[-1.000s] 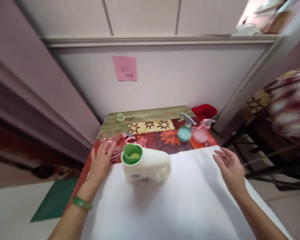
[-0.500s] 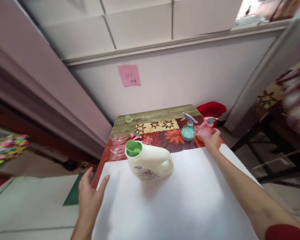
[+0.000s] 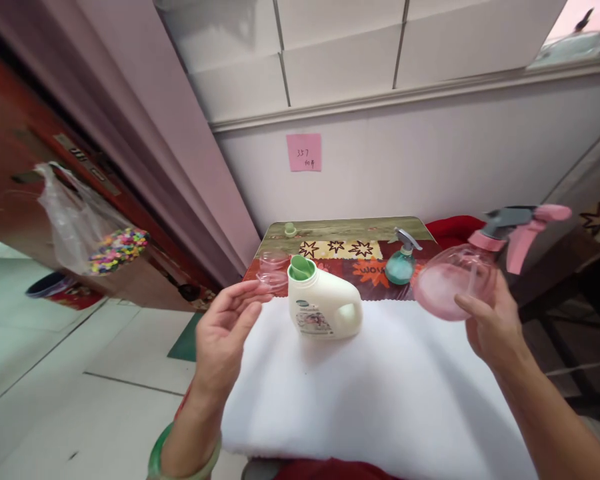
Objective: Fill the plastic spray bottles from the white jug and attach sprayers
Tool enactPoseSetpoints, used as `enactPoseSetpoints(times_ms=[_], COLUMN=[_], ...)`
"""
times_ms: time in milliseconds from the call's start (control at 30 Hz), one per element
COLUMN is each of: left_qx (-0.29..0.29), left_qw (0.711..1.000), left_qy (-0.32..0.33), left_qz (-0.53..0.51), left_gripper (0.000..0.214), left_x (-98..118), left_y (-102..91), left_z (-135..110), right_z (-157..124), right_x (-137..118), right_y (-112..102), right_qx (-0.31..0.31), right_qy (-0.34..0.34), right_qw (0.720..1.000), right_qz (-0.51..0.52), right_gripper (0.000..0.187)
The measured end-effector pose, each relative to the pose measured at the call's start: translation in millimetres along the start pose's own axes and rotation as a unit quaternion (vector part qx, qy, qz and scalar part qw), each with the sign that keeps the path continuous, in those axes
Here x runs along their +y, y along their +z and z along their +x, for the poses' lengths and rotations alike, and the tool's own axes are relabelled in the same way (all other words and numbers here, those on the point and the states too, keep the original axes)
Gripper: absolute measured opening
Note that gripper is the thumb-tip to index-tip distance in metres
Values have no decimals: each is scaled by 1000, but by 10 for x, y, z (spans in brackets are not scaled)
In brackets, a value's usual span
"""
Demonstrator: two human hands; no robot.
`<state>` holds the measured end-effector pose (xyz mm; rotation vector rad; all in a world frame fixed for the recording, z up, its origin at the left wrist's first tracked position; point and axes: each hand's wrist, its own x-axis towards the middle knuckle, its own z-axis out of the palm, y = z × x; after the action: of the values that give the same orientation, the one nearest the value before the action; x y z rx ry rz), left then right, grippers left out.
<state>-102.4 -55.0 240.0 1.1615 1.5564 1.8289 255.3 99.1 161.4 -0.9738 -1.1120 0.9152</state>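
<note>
My right hand (image 3: 500,327) grips a pink see-through spray bottle (image 3: 443,287) by its round body, raised over the right side of the table. The bottle has a grey and pink trigger head and whitish contents. My left hand (image 3: 225,327) is held up at the left, open, fingers and thumb apart, with nothing in it. Just right of it stands a cream jug (image 3: 325,303) with a side handle, its cap off and a green spout showing. Behind the jug is a teal spray bottle (image 3: 400,267). A clear bottle-like object (image 3: 273,270), partly hidden, is at the back left.
A white cloth (image 3: 380,400) covers the front of the table. A small green cap (image 3: 291,229) sits on the back left corner. Close behind rises the wall with a pink note (image 3: 304,153). At the left, a plastic bag (image 3: 75,220) hangs on a red door.
My right hand has lifted the pink spray bottle from the back right of the table and brought it nearer. My left hand has risen towards the jug. The view has shifted left.
</note>
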Motion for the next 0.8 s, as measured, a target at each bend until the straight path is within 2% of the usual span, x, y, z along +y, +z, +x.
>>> enactPoseSetpoints(times_ms=[33,67,167,267,333,400,433,567,600,700,733,800], left_qx=[-46,-95,-225,-342,-379,-371,-354,-304,-303,-316,-317,-300], left_qw=[999,995,968,920,893,885,888,896,894,888,888,896], left_qy=[-1,-7,-43,-93,-131,-163,-171,-168,-161,-147,-148,-153], left_qz=[-20,-41,-103,-169,-206,-229,-239,-277,-287,-301,-298,-289], left_gripper=[31,29,31,54,61,56,51,34,31,28,26,21], left_x=[54,93,150,193,230,265,279,317,322,329,328,324], left_y=[127,250,572,763,812,818,813,775,762,715,698,670], left_z=[11,23,44,-14,-88,-154,-174,-157,-138,-88,-79,-72], right_z=[-121,-251,-637,-926,-1051,-1141,-1179,-1315,-1346,-1427,-1448,-1476], right_x=[-138,-257,-489,-540,-499,-430,-395,-281,-254,-169,-148,-141], right_y=[90,190,506,761,871,940,964,1026,1035,1049,1052,1061], right_qx=[-69,-135,-304,-399,-453,-495,-499,-444,-444,-481,-488,-479], right_qy=[50,103,232,312,349,373,380,417,434,481,490,496], right_qw=[993,975,884,788,722,665,648,641,629,567,556,566], right_qz=[80,144,270,351,390,418,432,468,468,464,461,452], right_gripper=[81,79,75,78,77,78,80,95,99,108,110,108])
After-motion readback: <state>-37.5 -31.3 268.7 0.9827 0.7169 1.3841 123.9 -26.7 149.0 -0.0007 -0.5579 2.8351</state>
